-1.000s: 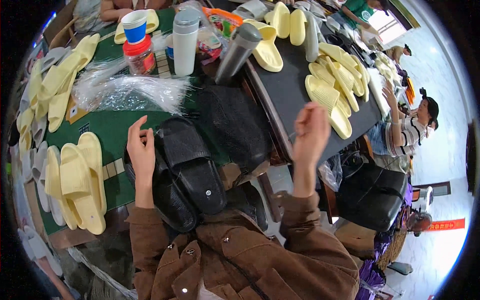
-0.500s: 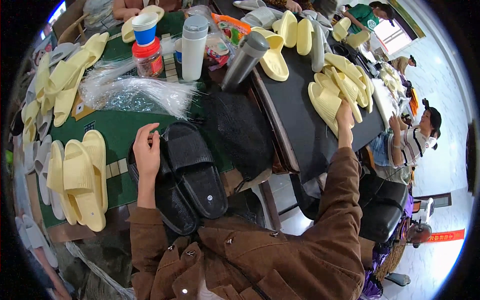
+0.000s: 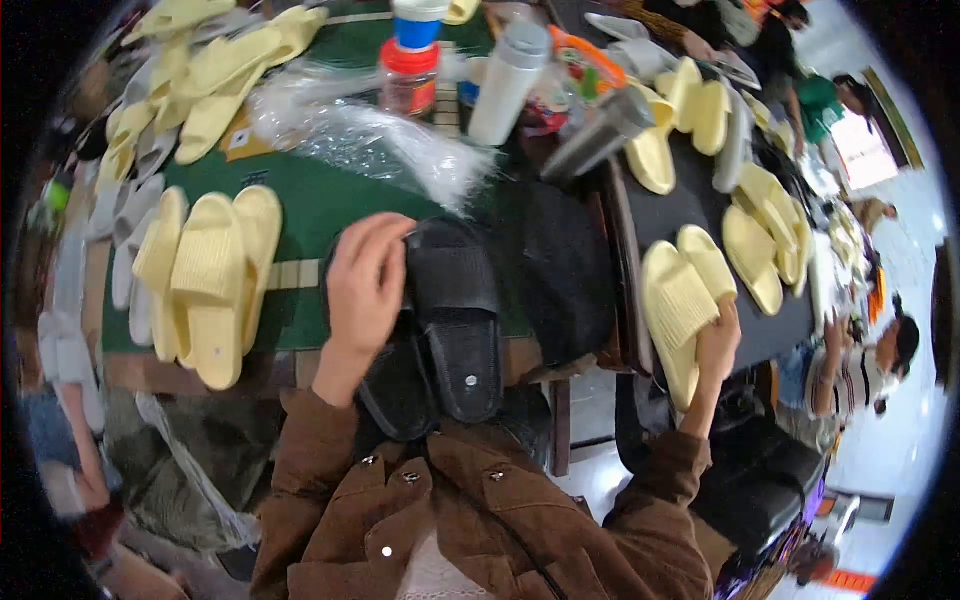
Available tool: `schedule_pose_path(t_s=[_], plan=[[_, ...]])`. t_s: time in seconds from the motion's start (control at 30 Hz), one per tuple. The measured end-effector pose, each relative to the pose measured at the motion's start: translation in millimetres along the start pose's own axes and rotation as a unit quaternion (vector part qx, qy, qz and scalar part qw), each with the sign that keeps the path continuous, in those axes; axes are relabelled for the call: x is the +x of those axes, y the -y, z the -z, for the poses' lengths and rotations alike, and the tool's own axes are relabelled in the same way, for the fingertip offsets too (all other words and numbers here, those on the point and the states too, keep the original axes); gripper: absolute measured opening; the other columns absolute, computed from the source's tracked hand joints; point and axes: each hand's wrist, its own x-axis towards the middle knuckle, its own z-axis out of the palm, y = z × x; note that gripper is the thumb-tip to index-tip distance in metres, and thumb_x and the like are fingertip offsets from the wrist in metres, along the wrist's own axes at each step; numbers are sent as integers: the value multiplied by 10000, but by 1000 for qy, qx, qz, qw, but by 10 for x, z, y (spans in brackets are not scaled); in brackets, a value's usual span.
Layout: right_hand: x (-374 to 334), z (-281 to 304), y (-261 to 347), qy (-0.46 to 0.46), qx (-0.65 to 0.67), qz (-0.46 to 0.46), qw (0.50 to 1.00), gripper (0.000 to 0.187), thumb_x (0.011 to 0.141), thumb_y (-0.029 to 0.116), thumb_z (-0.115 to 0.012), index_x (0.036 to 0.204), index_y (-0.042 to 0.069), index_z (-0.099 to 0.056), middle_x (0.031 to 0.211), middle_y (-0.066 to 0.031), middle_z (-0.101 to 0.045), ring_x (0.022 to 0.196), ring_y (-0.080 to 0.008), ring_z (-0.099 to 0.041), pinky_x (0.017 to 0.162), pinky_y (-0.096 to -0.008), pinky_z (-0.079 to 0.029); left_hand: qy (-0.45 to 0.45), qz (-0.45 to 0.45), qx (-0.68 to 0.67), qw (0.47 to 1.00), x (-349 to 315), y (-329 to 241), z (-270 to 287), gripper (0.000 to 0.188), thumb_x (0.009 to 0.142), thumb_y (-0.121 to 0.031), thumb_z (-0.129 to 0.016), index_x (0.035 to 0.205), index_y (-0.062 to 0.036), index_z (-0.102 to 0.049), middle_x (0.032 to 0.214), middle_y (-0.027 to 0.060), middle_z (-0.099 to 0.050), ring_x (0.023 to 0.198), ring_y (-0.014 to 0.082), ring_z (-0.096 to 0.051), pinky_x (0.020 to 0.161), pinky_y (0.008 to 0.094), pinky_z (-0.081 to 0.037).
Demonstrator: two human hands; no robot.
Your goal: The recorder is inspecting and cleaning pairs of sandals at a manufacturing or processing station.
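Observation:
A pair of pale yellow slippers [image 3: 672, 315] with ribbed straps is gripped in my right hand [image 3: 718, 345], at the near edge of the black table. The fingers close on the side of the slippers. My left hand [image 3: 365, 285] is over the left one of two black slippers [image 3: 458, 290] lying side by side in front of me. Its fingers are loosely bent, the thumb stands apart, and no object shows in it. Part of the left black slipper is hidden under this hand.
Yellow slippers [image 3: 215, 290] stand on the green mat at left. More yellow slippers [image 3: 768, 235] lie on the black table. Clear plastic bags [image 3: 350, 130], a red-lidded jar [image 3: 408, 85], a white bottle [image 3: 508, 85] and a grey tumbler [image 3: 600, 130] are farther back. People work at right.
My right hand has drawn a pair of yellow slippers away from the pile, toward me. The left hand stays over the black slippers, its fingers a little more bent. The view has shifted.

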Motion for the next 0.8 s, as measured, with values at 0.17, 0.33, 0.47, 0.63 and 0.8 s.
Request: schedule_pose_path(t_s=[0.17,0.33,0.47,0.63,0.8], plan=[[11,-202,-343,-70,-9,62,996,252,874,125,-549,1087,15,-627,1033,-111,-611,972,-272,-610,843,-412,-488,62,48,2,997,-671,-437,278,268,776,29,-642,1033,-47,-657,1008,133,-576,906,308,-576,789,374,-485],[-35,-183,-176,-92,20,106,990,251,870,129,-546,1033,-50,-611,1023,-162,-599,997,-356,-580,860,-436,-453,196,142,43,969,-1359,-451,362,538,810,-229,-694,1327,-225,-546,1395,250,-342,1233,461,-380,1039,511,-328],[-41,-196,-297,-84,-18,100,991,388,924,211,-517,1211,-45,-573,1237,-228,-574,1145,-411,-520,960,-434,-409,252,114,85,957,-1334,-481,131,619,828,-387,-679,1392,-256,-462,1439,311,-254,1295,504,-293,1082,553,-248],[2,-242,-347,-98,-13,147,984,383,926,212,-519,1208,-41,-573,1231,-245,-572,1132,-427,-525,945,-449,-419,207,121,137,961,-1219,-323,-258,637,827,-308,-665,1325,24,-448,1333,307,-364,1261,482,-331,1079,547,-255],[49,-252,-441,-98,37,171,980,315,870,180,-564,1081,-50,-603,1033,-233,-596,1018,-425,-545,884,-474,-426,142,73,149,976,-1083,-8,-96,510,788,-133,-639,1261,-3,-500,1269,273,-436,1203,456,-424,1069,520,-314]])
